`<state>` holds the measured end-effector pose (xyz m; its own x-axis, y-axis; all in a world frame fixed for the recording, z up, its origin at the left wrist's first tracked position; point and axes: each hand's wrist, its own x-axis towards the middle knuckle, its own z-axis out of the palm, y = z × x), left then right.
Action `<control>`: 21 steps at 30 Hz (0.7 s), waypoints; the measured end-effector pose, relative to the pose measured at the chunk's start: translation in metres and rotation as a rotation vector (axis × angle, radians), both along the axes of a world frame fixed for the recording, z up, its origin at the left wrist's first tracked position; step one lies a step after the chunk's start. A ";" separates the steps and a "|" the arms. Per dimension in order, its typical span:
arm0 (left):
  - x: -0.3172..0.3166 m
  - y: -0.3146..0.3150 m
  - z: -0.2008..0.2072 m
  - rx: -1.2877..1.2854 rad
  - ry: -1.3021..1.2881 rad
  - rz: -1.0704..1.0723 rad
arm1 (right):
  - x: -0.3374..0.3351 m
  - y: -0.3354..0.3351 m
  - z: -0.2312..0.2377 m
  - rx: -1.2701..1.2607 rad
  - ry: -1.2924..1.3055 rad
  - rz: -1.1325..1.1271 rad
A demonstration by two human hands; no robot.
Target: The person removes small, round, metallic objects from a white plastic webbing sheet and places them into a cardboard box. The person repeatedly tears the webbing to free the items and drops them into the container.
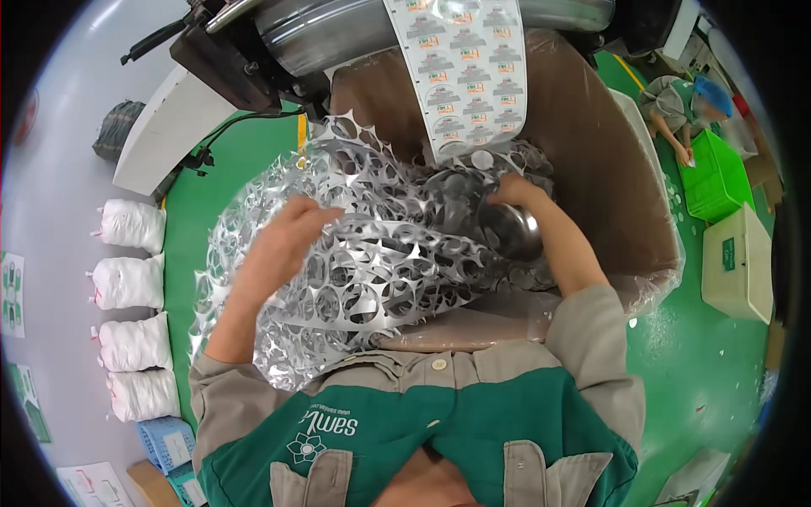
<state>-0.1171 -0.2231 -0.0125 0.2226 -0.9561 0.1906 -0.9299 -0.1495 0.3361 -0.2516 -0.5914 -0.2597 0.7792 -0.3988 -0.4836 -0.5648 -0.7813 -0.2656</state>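
Note:
A large tangle of silver foil sheet [363, 291], punched full of round holes, spills over the near left side of a big brown box lined with clear plastic. My left hand [287, 241] is over the left part of it, fingers closed at the upper edge of a foil strip. My right hand [519, 193] grips a shiny round metal bowl [510, 232] among the foil, inside the box. The foil partly hides the bowl's far side. Just beyond my right hand, a printed white foil strip [473, 84] hangs from a metal roller [312, 34].
The brown box [591, 152] surrounds the work area. Dark machine parts [245, 59] and a white machine arm [169, 127] are at upper left. Several white bags [131, 283] line the left side. At right are a co-worker [676, 106], a green crate [714, 177] and a cream bin [737, 262].

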 end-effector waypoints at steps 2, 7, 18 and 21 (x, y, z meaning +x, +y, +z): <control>0.004 0.004 -0.014 0.136 0.055 0.035 | 0.002 0.001 0.009 0.075 -0.042 0.149; 0.024 -0.016 -0.029 0.077 -0.070 -0.072 | 0.009 0.018 0.115 0.220 -0.241 0.267; 0.028 -0.033 -0.070 -0.015 0.053 -0.118 | -0.037 -0.073 0.014 0.991 -0.985 -1.102; 0.030 -0.034 -0.074 -0.015 -0.134 -0.088 | -0.044 -0.056 -0.015 0.224 -0.255 -0.700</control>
<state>-0.0867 -0.2569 -0.0863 0.1100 -0.9676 0.2271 -0.9759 -0.0618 0.2092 -0.2952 -0.6475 -0.2746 0.4799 -0.7529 -0.4504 -0.8071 -0.1776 -0.5631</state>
